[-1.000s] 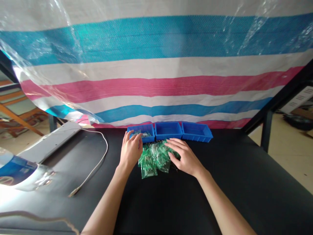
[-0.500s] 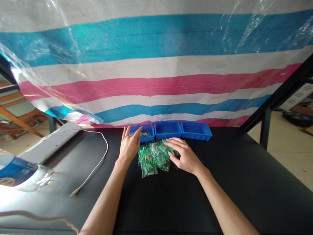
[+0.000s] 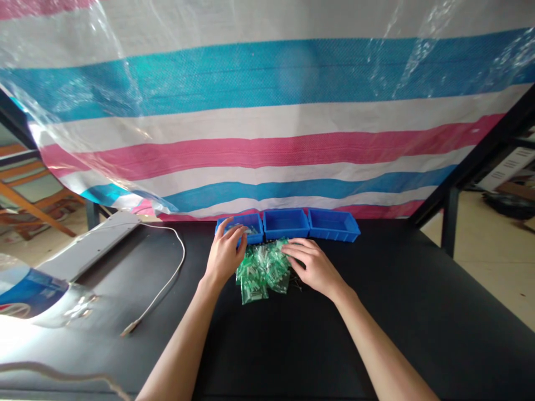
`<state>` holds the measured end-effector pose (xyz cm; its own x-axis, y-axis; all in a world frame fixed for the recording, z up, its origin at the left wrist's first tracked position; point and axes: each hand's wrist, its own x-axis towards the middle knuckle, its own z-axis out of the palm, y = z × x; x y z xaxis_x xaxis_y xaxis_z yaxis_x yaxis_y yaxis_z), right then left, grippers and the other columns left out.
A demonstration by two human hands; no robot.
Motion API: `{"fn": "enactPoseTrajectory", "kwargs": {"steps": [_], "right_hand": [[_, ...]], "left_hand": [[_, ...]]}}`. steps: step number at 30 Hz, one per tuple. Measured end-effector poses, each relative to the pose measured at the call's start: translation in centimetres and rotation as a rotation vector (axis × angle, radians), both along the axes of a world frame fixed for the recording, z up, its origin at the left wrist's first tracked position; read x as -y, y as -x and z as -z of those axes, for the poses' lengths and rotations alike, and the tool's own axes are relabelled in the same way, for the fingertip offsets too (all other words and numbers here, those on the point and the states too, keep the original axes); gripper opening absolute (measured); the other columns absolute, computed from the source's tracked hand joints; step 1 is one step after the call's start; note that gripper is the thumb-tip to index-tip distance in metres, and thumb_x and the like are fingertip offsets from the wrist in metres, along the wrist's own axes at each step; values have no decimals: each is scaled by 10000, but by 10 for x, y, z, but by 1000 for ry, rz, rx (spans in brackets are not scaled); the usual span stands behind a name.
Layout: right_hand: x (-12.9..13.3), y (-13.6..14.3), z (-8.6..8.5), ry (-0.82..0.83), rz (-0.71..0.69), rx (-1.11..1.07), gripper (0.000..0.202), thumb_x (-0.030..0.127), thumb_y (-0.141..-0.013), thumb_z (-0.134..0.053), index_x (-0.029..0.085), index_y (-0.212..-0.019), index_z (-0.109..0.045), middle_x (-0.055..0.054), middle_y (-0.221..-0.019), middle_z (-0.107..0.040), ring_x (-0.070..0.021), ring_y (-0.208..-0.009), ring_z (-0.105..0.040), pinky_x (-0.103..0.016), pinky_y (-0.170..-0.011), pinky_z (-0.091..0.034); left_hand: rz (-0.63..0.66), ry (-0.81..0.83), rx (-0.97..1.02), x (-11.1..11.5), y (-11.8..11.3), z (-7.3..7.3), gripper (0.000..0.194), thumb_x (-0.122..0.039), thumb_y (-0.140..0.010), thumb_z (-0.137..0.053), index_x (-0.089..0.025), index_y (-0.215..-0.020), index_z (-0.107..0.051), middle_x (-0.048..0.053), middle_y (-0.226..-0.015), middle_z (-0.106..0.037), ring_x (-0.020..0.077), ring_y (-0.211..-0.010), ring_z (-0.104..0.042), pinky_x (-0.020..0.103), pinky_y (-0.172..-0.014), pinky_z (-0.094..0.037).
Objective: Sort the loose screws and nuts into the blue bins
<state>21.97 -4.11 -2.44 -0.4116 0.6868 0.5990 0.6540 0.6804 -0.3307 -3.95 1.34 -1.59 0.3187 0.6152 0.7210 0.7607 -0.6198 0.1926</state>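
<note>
Lowered since a half-second ago, the fingers of the left hand now bend over the left blue bin, where they stood raised at its front corner. I read that hand as loosely open, thumb apart from the fingers; whether its fingertips touch anything in the bin I cannot tell. Small clear packets lie inside that bin, partly hidden by the fingers.

On my other side, the right hand keeps close to its earlier place — palm down, fingers reaching left, fingertips at the upper right of the green plastic packets. I can't tell if it pinches one. The green packets lie in a loose heap between the hands, just in front of the left and middle bins.

Farther out, I have the middle blue bin and the right blue bin in a row with the first, all on the black tabletop. A white cable curves across the left side, near a long grey panel — and behind the bins hangs a striped tarp.
</note>
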Motion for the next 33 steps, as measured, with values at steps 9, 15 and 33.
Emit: {"fn": "enactPoseTrajectory", "kwargs": {"steps": [9,15,33], "right_hand": [[2,0,-4,26,11,25,452,15,-876,-530,182,-1262,-696,-141,-1374,-625,-296,-1316,-542,-518,-1086,-501],[0,-1,1,73,3,96,419,52,-928,-509,161,-1298,-672,-111,-1343,-675,-300,-1363,-523,-532,-1105,-487],[-5,-10,-3,39,-33,-48,265,45,-917,-611,192,-1090,-747,-96,-1047,-754,-266,-1037,-662,-459,-907,-580]], "left_hand": [[247,-21,5,18,-21,-13,198,-94,-925,-565,-192,-1038,-695,77,-1004,-755,277,-1090,-607,458,-933,-568],[273,0,-15,15,-23,-11,175,-96,-935,-552,-176,-1007,-689,86,-980,-747,266,-1054,-616,442,-908,-577],[311,86,-49,21,-29,-13,229,-135,-963,-524,-177,-1092,-708,99,-1052,-748,258,-1065,-622,432,-937,-569]]}}
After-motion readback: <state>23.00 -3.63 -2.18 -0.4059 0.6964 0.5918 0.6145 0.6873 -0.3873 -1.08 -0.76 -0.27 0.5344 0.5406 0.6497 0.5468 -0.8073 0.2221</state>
